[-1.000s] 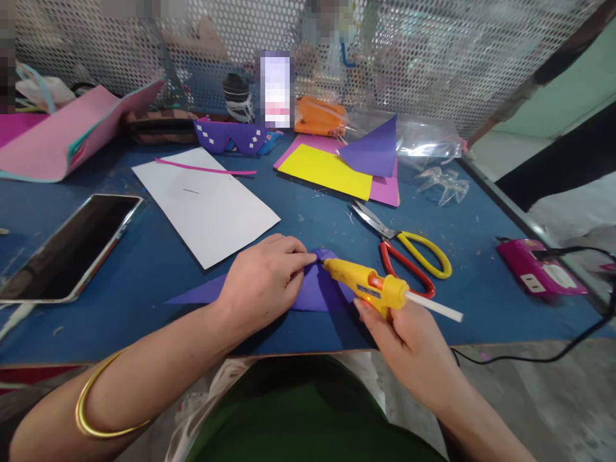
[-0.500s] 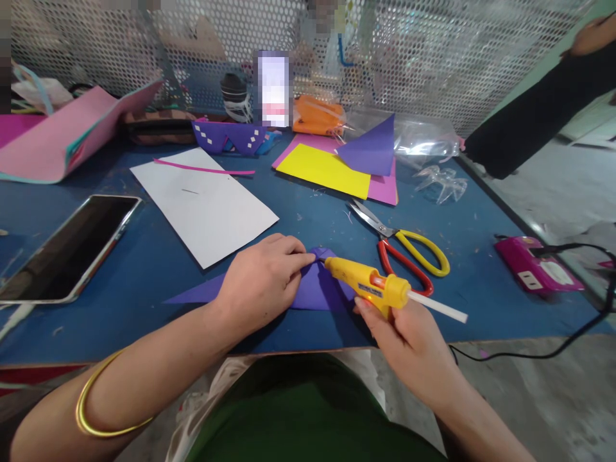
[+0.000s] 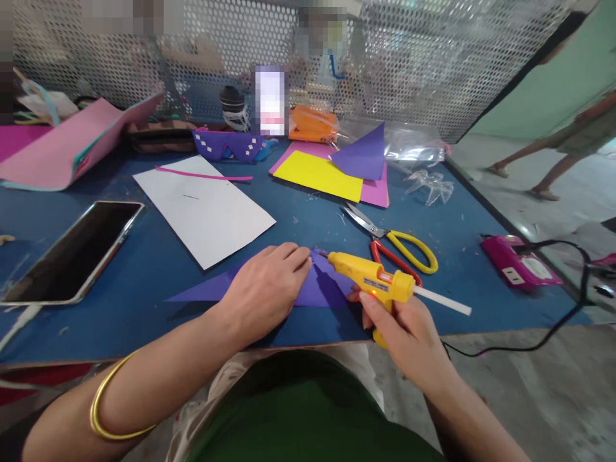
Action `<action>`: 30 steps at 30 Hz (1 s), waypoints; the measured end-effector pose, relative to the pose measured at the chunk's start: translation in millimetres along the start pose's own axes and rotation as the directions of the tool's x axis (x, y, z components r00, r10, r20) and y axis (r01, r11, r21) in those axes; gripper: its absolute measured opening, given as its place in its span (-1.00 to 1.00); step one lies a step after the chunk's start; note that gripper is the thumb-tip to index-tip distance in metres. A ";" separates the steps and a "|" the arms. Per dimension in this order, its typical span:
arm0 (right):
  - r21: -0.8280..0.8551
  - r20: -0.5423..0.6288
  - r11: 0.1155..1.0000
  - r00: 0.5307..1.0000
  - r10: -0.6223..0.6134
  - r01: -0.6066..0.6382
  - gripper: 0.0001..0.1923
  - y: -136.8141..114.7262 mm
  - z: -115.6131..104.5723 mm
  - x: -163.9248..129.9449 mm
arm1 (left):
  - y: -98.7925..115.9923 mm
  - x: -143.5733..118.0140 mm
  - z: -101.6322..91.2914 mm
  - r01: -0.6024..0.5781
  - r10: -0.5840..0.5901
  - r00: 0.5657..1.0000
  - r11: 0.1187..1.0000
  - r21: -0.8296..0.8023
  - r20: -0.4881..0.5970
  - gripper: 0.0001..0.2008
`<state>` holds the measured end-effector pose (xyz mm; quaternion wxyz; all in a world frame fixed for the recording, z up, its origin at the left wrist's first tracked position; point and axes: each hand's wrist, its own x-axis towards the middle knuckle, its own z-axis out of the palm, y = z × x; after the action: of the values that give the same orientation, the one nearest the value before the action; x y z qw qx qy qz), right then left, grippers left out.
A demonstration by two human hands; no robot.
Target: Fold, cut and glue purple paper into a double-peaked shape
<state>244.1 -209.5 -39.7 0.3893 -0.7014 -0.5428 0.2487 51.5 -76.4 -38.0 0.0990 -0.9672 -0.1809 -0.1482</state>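
A yellow hot glue gun (image 3: 368, 273) is in my right hand (image 3: 407, 327), whose fingers wrap round its handle. From the back of the gun sticks a white glue stick (image 3: 443, 300), and a small orange light glows on its side. The nozzle points left, close to the top edge of a purple foam sheet (image 3: 320, 289). My left hand (image 3: 267, 289) lies over this sheet with its fingers curled and pressed together on it by the nozzle. Its fingertips and the sheet's middle are partly hidden.
Scissors (image 3: 409, 250) with red and yellow handles lie beyond the glue gun. A white sheet (image 3: 206, 218), a phone (image 3: 77, 256), yellow foam (image 3: 317, 176) and a purple mask (image 3: 226, 144) are around. A magenta power box (image 3: 520, 263) with a black cable stands right; mesh rises behind.
The glue gun has drawn slightly right of the left fingertips. My left fingers have curled further over the sheet's top edge. The camera view has shifted a little, and a walking person's legs show at right.
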 end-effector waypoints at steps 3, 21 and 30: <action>0.068 -0.042 0.996 0.998 0.056 -0.053 -0.48 1.6 -5.6 -3.1 | 1.1 -2.2 1.9 -0.039 0.039 0.996 0.999 0.000 -0.086 -0.66; -0.385 -0.450 0.839 0.872 0.194 -0.385 -0.70 38.4 -130.4 130.4 | 0.3 -1.5 -2.5 0.066 -0.067 0.998 0.986 -0.154 -0.004 -0.62; -0.673 -0.413 0.630 0.904 0.113 -0.387 -0.61 57.8 -133.4 193.3 | 1.6 -1.2 -2.3 0.098 -0.101 0.995 0.976 -0.196 -0.002 -0.62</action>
<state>435.3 -67.9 3.9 0.1168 -0.8986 -0.4182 -0.0630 50.4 -78.8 -36.5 -0.0029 -0.9611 -0.2132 -0.1756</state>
